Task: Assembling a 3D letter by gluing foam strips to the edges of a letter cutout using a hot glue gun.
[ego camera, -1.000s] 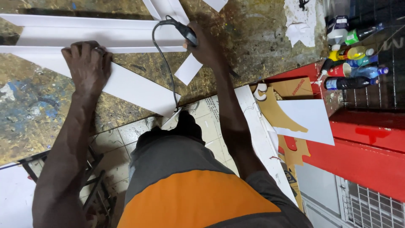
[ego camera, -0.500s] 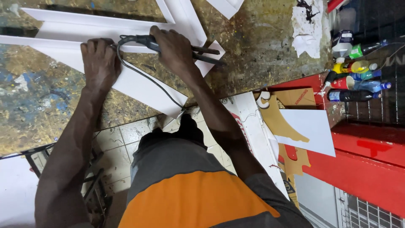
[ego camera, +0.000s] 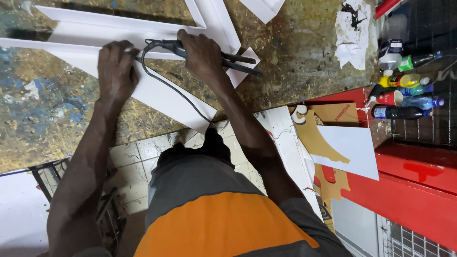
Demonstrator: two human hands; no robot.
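Note:
A long white moulded strip with a slanted cut end lies on the stained worktable. My left hand presses flat on it, fingers spread. My right hand grips a black corded hand tool that lies across the strip just right of my left hand. Its black cable loops over the white piece toward my body. A second white strip runs away at an angle behind the tool.
Another white offcut lies at the far edge. Bottles and cans stand at the right beside a red surface. Cardboard cutouts and a white sheet lie on the floor near my legs.
My right hand has brought the tool down from the far side onto the strip beside my left hand. The view has shifted slightly; my left hand keeps pressing the strip.

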